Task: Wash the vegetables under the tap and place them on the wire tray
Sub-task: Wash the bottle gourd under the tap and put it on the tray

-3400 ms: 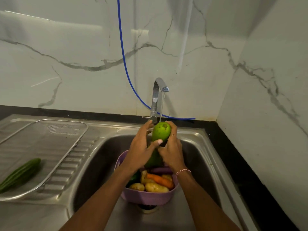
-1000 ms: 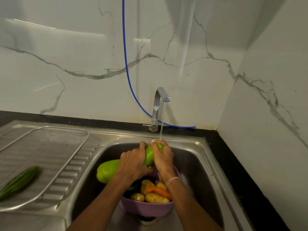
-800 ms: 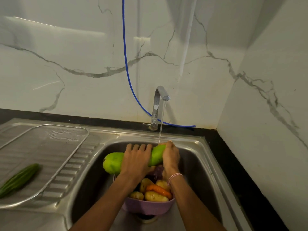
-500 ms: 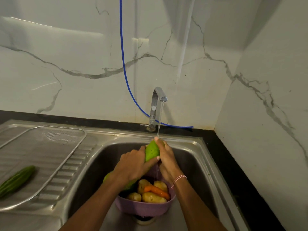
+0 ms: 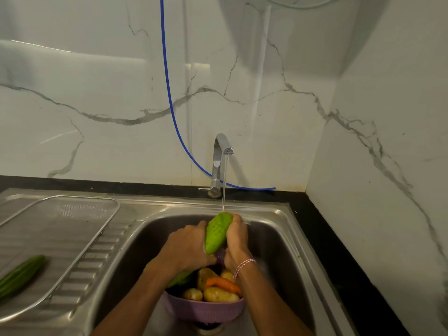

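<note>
- Purple basket [image 5: 206, 311]: stands in the sink [image 5: 274, 241] at the near edge of the basin, over the drain. It holds potatoes [image 5: 220, 295] with one carrot [image 5: 224, 283] lying across them.
- Left hand [image 5: 184, 248]: positioned above the basket. Fingers are curled round the middle of the light green gourd [image 5: 217, 232] from the left side.
- Right hand [image 5: 236, 238]: grips the upper part of the same gourd from the right side, fingers wrapped round it. A red-and-white thread band [image 5: 243, 264] sits on the wrist.
- Light green gourd: held tilted over the centre of the basin. The far end points up and the near end shows below the left wrist, over the basket.
- Dark green ridged vegetable [image 5: 20, 276]: lies on the wire tray [image 5: 60, 221] near its near-left corner, well apart from the sink.
- Wire tray: rests on the ribbed drainboard, left of the basin.
- Water stream [image 5: 224, 187]: falls from the spout onto the far end of the gourd.
- Tap [image 5: 218, 161]: mounted at the far edge of the sink, behind the basin.
- Black countertop [image 5: 327, 238]: borders the sink on the far and right sides.
- Blue hose [image 5: 169, 93]: runs down the marble wall [image 5: 97, 81] and curves right behind the tap base.
</note>
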Demonstrator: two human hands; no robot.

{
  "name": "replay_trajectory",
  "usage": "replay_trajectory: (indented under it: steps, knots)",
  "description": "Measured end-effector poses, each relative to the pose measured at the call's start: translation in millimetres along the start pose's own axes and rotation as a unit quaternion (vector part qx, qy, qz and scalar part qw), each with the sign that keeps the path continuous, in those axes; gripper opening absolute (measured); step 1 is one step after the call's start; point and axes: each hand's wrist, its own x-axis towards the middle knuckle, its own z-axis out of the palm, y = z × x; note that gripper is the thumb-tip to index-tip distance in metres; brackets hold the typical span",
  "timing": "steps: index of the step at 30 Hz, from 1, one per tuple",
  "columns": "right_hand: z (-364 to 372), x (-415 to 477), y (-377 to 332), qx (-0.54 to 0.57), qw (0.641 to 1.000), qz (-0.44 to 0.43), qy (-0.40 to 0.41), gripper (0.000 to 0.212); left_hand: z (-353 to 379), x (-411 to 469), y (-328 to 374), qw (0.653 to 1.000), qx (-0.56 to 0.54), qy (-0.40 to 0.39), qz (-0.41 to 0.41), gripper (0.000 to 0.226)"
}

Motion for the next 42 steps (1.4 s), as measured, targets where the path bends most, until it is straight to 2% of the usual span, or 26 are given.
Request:
replay_trajectory:
  steps: [3,5,7,10,14,17,19,21,24,26,29,32,34,36,39,42]
  knots:
    - [1,-24,-17,0.025,0.999,0.034,0.014,0.059,1,-3,7,0.998,0.053,0.023,-0.007,0.081]
    - [3,-45,-29,0.016,0.999,0.045,-0.017,0.049,-2,-2,5,0.998,0.055,0.020,-0.029,0.081]
    - [4,-58,-36,-0.040,0.994,-0.002,-0.103,0.043,-8,0,0,0.998,0.022,0.023,-0.052,0.080]
    - [-3,-73,-38,-0.160,0.963,-0.112,-0.183,0.039,-12,0,-6,0.997,-0.005,0.030,-0.069,0.071]
    - [-4,-68,-36,-0.182,0.968,-0.109,-0.135,0.029,-6,-2,-9,0.998,0.033,0.028,-0.047,0.078]
    - [-3,-54,-31,-0.175,0.981,-0.074,-0.051,0.020,-6,-3,-8,0.998,0.058,0.034,-0.019,0.082]
    - [-7,-38,-27,-0.115,0.993,-0.029,0.017,0.029,-4,-5,-6,0.997,0.069,0.028,0.004,0.081]
    - [-13,-21,-19,-0.084,0.996,-0.010,0.038,0.033,-2,-5,-6,0.997,0.073,0.014,0.018,0.084]
    - [-16,-8,-10,-0.051,0.997,0.048,0.026,0.035,1,-5,-10,0.996,0.082,0.013,0.034,0.091]
    - [-12,-16,-14,-0.028,0.996,0.084,0.017,0.047,3,-5,-13,0.995,0.079,0.036,0.047,0.088]
    - [-6,-24,-23,0.000,0.997,0.071,-0.010,0.053,4,-4,-14,0.994,0.064,0.065,0.062,0.084]
    - [-6,-46,-37,0.077,0.993,0.032,-0.078,0.074,1,-2,-15,0.994,0.004,0.090,0.060,0.079]
    - [-10,-57,-41,0.150,0.979,0.046,-0.132,0.065,-1,-2,-10,0.992,-0.052,0.098,0.056,0.072]
    - [-13,-66,-46,0.168,0.973,0.045,-0.152,0.064,-3,-2,-2,0.990,-0.094,0.091,0.056,0.067]
    - [-7,-71,-45,0.106,0.988,0.008,-0.115,0.050,-3,0,-1,0.991,-0.110,0.059,0.044,0.075]
    - [2,-70,-37,0.043,0.998,-0.015,-0.034,0.040,-3,-2,-2,0.993,-0.108,0.025,0.027,0.093]
